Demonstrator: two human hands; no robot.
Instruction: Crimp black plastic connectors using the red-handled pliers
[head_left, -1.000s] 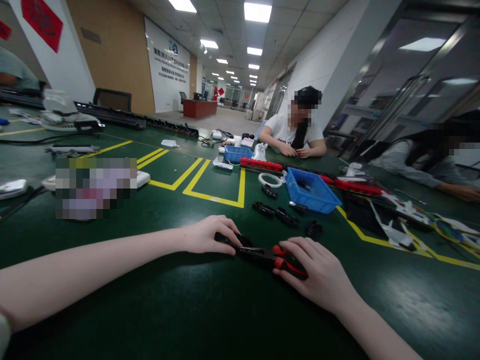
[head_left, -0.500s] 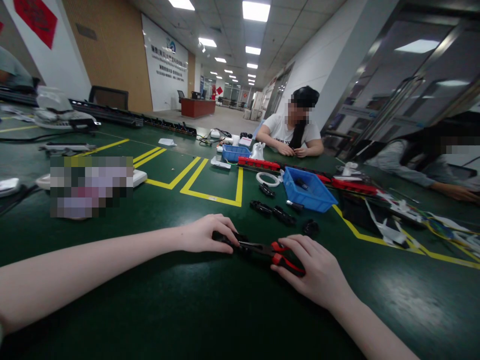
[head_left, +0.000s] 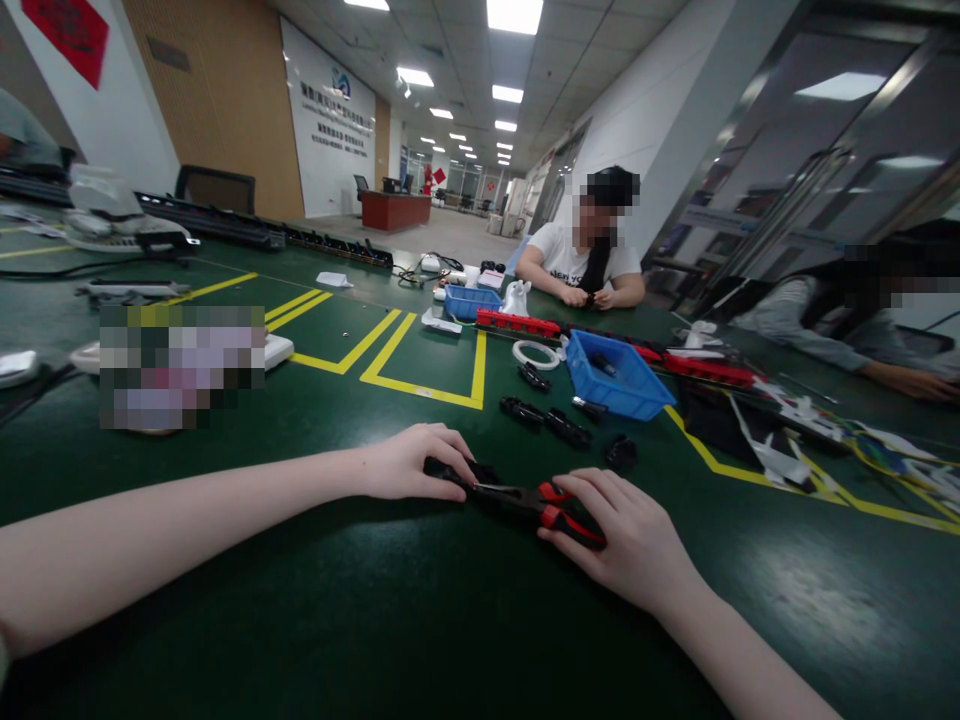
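Observation:
My right hand (head_left: 626, 530) is closed around the red and black handles of a pair of pliers (head_left: 546, 503), whose jaws point left. In my left hand (head_left: 424, 463) is a small black part (head_left: 442, 470), pinched between thumb and fingers and mostly covered by them. The plier tips reach the part beside my left fingertips; whether they grip it I cannot tell. Beyond my hands lie several black parts, among them a long one (head_left: 568, 428) and a rounder one (head_left: 620, 452).
A blue bin (head_left: 619, 385) with a dark item inside stands at the back right, beside a white ring (head_left: 535, 355). Farther off are a smaller blue tray (head_left: 472, 303) and a red strip (head_left: 517, 324). A person (head_left: 585, 260) sits across the green table (head_left: 300, 620).
The pliers and my right hand have shifted very slightly left. My left hand keeps its hold on the black part almost unchanged.

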